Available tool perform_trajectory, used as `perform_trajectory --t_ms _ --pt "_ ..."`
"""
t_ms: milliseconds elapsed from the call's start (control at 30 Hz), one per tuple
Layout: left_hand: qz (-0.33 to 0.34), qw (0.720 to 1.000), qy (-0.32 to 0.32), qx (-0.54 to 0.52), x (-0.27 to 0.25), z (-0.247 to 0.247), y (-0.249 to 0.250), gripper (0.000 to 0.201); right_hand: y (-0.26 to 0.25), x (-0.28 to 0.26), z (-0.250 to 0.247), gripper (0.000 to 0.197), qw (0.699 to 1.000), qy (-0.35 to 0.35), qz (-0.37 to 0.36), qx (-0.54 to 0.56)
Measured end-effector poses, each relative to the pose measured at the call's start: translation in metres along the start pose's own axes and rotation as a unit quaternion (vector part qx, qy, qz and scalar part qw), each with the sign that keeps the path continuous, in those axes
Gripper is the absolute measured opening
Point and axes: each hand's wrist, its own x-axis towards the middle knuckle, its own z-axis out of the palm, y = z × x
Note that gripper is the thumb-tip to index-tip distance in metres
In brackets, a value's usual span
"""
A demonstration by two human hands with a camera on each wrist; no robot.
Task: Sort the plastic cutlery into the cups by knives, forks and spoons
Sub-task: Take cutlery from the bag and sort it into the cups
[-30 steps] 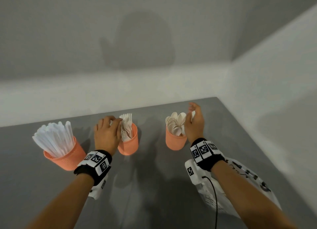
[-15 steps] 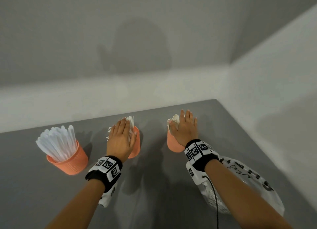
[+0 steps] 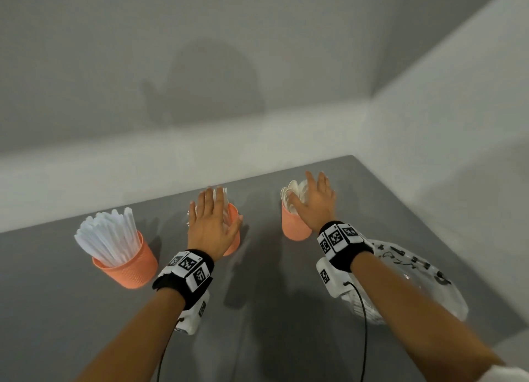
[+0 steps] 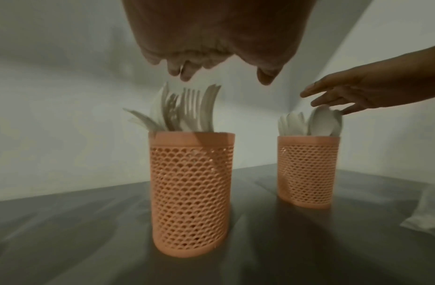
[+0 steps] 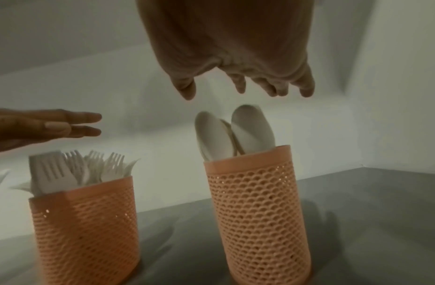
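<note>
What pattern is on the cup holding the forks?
Orange fork cup: scale-like perforated mesh below a plain rim, clearest in the left wrist view.

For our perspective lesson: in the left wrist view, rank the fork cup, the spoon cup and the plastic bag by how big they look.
1. Fork cup, largest; it also stands nearest the camera.
2. Spoon cup, smaller, farther back.
3. Plastic bag, smallest, but cut off by the frame edge, so unsure.
</note>
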Motion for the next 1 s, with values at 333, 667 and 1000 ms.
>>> perform_trajectory --t_ms 333,667,1000 --pt "0.139 0.945 -0.001 -0.295 -0.017 -0.004 0.086 0.057 0.052 -0.058 -0.075 0.016 0.982 0.083 0.036 0.167" --pt "0.127 0.895 -0.148 -0.400 -0.050 0.042 0.164 0.021 0.120 -0.114 -0.104 0.022 0.971 -0.179 0.125 -0.094" --pt "0.003 0.928 -0.215 -0.305 -0.066 0.089 0.211 0.033 0.155 -0.122 -0.075 0.088 0.880 -0.403 0.045 -0.248"
